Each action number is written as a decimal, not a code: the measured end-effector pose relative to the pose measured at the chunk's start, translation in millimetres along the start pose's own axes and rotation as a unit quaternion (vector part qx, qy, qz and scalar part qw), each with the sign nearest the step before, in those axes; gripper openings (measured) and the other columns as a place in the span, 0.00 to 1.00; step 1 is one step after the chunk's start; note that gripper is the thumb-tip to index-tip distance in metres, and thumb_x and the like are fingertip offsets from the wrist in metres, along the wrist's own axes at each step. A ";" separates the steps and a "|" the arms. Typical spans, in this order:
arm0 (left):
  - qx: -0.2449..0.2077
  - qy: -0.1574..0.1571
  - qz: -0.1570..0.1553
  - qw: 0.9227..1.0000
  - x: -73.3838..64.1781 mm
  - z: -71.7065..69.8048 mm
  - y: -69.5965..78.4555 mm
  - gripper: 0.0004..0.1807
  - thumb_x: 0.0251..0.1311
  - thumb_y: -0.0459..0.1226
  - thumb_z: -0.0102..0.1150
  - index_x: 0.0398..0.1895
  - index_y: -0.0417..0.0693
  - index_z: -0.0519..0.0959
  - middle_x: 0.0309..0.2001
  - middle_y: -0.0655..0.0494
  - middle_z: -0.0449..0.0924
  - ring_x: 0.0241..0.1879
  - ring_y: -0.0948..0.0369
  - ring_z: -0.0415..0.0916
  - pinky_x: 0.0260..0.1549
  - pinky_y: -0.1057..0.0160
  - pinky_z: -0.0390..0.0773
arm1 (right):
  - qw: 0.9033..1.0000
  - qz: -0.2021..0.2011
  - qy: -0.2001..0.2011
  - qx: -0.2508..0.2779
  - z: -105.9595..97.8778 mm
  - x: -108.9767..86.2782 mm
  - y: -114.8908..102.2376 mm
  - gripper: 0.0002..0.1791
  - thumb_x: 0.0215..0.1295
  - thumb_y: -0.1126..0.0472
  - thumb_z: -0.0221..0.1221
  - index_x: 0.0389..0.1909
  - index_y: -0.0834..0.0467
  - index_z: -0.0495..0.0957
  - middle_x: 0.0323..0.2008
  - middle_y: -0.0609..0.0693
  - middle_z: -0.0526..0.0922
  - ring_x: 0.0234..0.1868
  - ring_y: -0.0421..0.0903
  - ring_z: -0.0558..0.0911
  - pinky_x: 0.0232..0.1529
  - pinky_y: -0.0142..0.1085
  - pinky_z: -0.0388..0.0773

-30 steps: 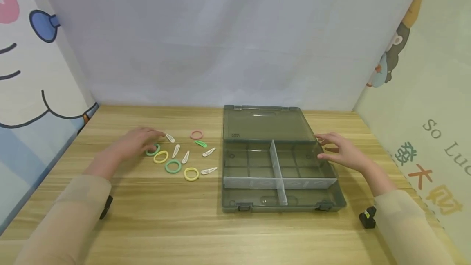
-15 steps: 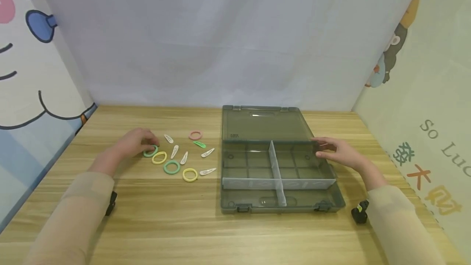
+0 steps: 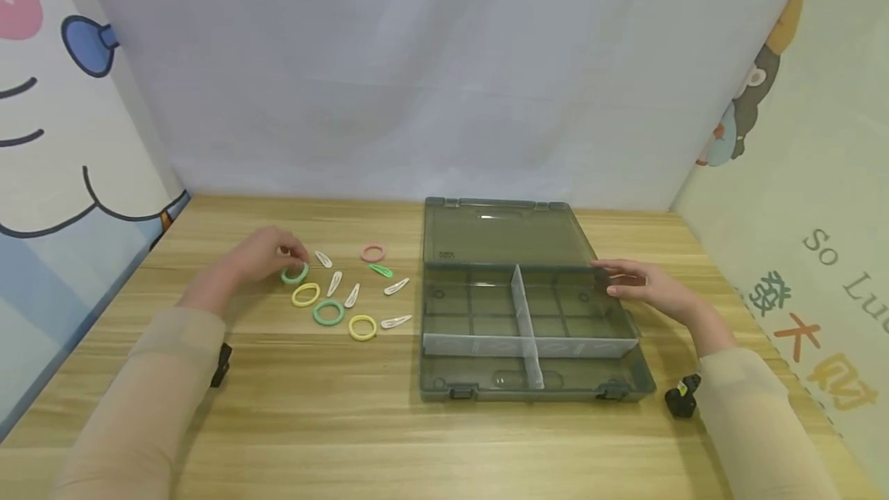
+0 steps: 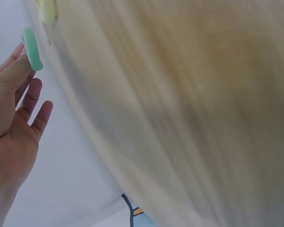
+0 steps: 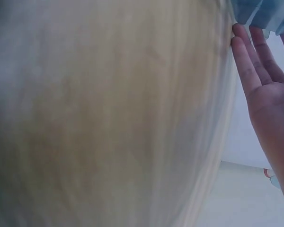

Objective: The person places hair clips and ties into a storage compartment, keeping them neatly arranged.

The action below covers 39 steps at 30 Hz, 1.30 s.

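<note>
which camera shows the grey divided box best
The head view: the open box shows nearly whole, with lid and dividers. The right wrist view catches just a piece at upper right; the left wrist view, none.

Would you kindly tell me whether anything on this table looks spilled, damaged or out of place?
Nothing looks spilled or damaged. The white hair clips lie at mixed angles, and a single green hair clip stands out by its colour; the divided box sits open beside them.
</note>
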State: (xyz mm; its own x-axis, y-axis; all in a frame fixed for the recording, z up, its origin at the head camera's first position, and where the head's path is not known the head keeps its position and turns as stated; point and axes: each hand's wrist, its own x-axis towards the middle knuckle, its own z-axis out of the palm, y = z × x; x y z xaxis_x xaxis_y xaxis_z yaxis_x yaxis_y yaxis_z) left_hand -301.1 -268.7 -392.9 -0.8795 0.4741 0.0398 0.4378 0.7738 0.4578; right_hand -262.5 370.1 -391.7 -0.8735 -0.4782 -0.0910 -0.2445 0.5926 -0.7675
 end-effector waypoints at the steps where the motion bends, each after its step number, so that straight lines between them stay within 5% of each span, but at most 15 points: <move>1: 0.002 0.001 0.004 1.000 1.3 -1.4 1.6 0.05 0.58 0.30 0.61 0.36 0.43 0.84 0.37 0.50 0.83 0.41 0.52 0.77 0.45 0.48 0.74 | 1.000 0.001 -0.001 0.002 -0.2 -0.8 0.4 0.29 0.68 0.57 0.54 0.69 0.55 0.62 0.70 0.59 0.58 0.66 0.62 0.62 0.53 0.31 0.71; 9: 0.011 -0.003 0.031 0.999 13.1 -11.8 17.8 0.06 0.60 0.31 0.59 0.38 0.42 0.83 0.39 0.49 0.83 0.43 0.50 0.77 0.45 0.47 0.74 | 1.000 0.009 -0.006 -0.007 -0.5 -2.4 2.4 0.29 0.69 0.57 0.53 0.69 0.55 0.61 0.70 0.60 0.56 0.66 0.63 0.62 0.56 0.45 0.70; 17: 0.014 -0.015 0.070 0.997 26.9 -21.3 42.1 0.05 0.59 0.32 0.60 0.37 0.41 0.83 0.37 0.52 0.84 0.40 0.54 0.79 0.44 0.51 0.76 | 1.000 0.011 -0.011 -0.002 -2.4 -2.7 2.8 0.29 0.69 0.57 0.53 0.69 0.57 0.60 0.70 0.61 0.56 0.66 0.64 0.62 0.57 0.45 0.69; 24: 0.020 -0.036 0.075 0.996 38.0 -31.6 66.1 0.05 0.60 0.35 0.60 0.36 0.47 0.84 0.37 0.55 0.84 0.40 0.56 0.77 0.46 0.50 0.74 | 1.000 0.015 -0.014 0.002 -3.3 -2.8 2.0 0.29 0.70 0.57 0.53 0.70 0.56 0.59 0.71 0.61 0.54 0.67 0.66 0.60 0.59 0.58 0.65; 39: 0.018 -0.033 0.119 0.992 67.7 -46.4 117.2 0.03 0.59 0.36 0.62 0.32 0.48 0.84 0.33 0.58 0.82 0.37 0.59 0.71 0.42 0.57 0.71 | 0.999 0.024 -0.022 0.003 -1.0 -0.6 5.6 0.29 0.70 0.54 0.51 0.70 0.51 0.59 0.71 0.60 0.53 0.68 0.65 0.57 0.60 0.61 0.62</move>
State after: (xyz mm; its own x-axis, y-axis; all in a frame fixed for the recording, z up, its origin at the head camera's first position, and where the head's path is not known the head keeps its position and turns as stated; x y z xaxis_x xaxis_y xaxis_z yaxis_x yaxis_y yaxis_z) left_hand -318.0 -165.4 -295.4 -0.7368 0.6707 0.0851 0.6392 0.6500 0.4109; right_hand -263.8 374.4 -395.3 -0.8647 -0.4776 -0.1559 -0.2004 0.6124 -0.7647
